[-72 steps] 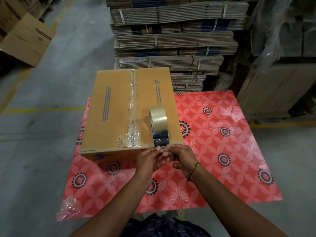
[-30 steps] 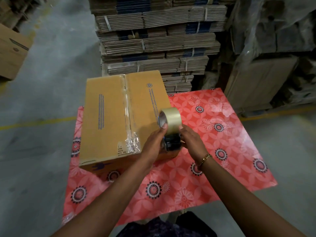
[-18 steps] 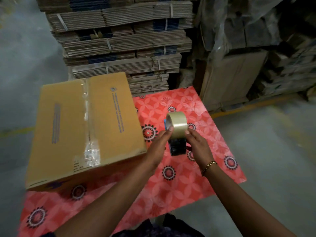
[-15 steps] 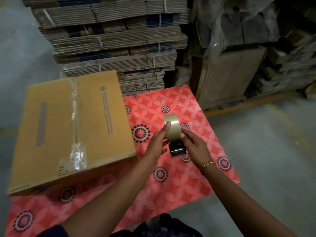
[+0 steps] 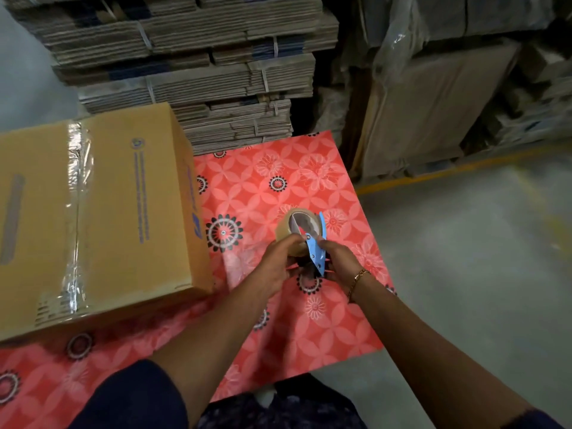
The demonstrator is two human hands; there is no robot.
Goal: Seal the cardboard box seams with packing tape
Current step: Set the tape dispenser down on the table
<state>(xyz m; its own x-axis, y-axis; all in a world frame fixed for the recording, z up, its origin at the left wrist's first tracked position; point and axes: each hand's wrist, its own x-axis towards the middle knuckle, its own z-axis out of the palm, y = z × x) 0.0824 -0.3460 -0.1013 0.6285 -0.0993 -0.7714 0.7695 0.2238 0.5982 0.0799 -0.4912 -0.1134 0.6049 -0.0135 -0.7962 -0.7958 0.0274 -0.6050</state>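
Note:
A closed brown cardboard box [image 5: 123,205] lies at the left on a red flowered sheet [image 5: 278,181]. Clear packing tape [image 5: 74,212] runs along its top middle seam and is crumpled at the near end. To the right of the box, over the sheet, both hands hold a tape dispenser [image 5: 309,239] with a blue frame and a roll of clear tape. My left hand [image 5: 281,258] grips the roll side. My right hand [image 5: 337,258] grips the lower part under the blue frame; the handle is hidden.
Strapped bundles of flat cardboard [image 5: 201,72] are stacked behind the sheet. Plastic-wrapped cartons [image 5: 448,88] stand at the back right behind a yellow floor line [image 5: 433,174]. Grey concrete floor [image 5: 464,274] lies to the right.
Both hands carried the tape dispenser off the box's top to the right, over the sheet. It has turned so its blue frame faces up. The view swung right, putting the box at the left.

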